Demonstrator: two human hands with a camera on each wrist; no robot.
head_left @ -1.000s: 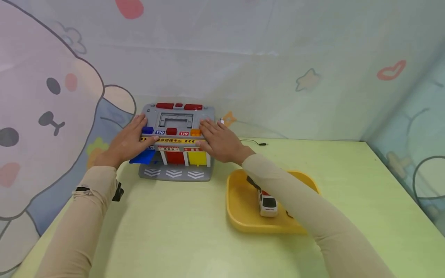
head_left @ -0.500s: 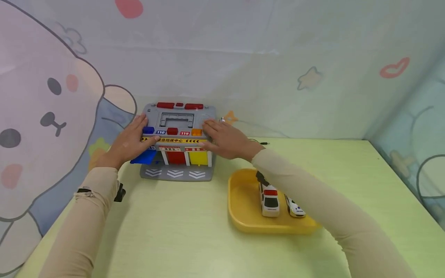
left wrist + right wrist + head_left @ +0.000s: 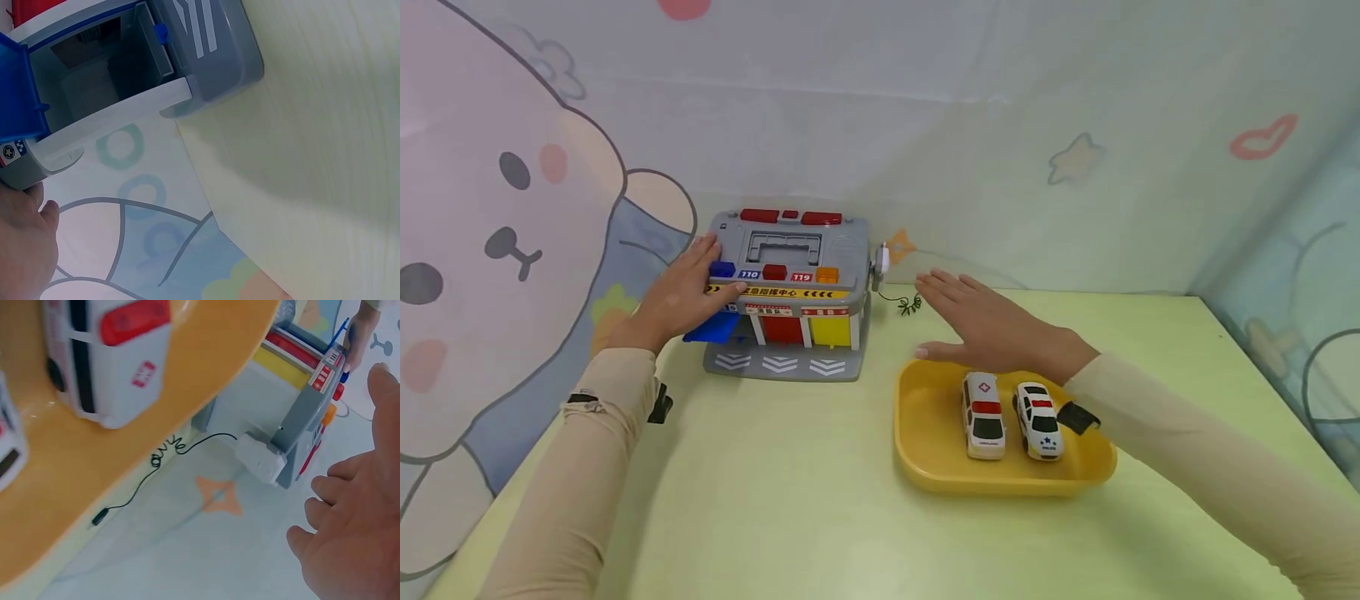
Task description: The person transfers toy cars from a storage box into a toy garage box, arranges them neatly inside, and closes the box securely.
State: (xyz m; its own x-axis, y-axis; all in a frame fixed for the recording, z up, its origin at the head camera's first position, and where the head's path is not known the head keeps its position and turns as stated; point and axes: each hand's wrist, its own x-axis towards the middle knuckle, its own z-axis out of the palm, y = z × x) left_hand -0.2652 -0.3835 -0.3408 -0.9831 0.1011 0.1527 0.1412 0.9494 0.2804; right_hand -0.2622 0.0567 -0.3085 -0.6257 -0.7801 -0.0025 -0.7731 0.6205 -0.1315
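A grey toy emergency station (image 3: 784, 283) with red and yellow garage doors stands at the back left of the table. My left hand (image 3: 679, 292) rests on its left upper corner, fingers along the side of the roof and thumb on the front edge. Below that hand the blue door (image 3: 15, 87) hangs raised, baring a grey bay. My right hand (image 3: 992, 321) is held in the air over the back of a yellow tray (image 3: 917, 467), fingers straight, holding nothing. In the tray lie a toy ambulance (image 3: 983, 417) and, to its right, a toy police car (image 3: 1039, 421).
A white piece (image 3: 259, 459) sticks out from the station's right side, with a thin black coiled cable (image 3: 159, 459) ending in a plug. A patterned cloth backdrop (image 3: 970, 167) rises behind the pale green table (image 3: 760, 500).
My right hand has left the station's right side and moved right, over the tray. Both toy cars and the white side piece now show. My left hand stays on the station.
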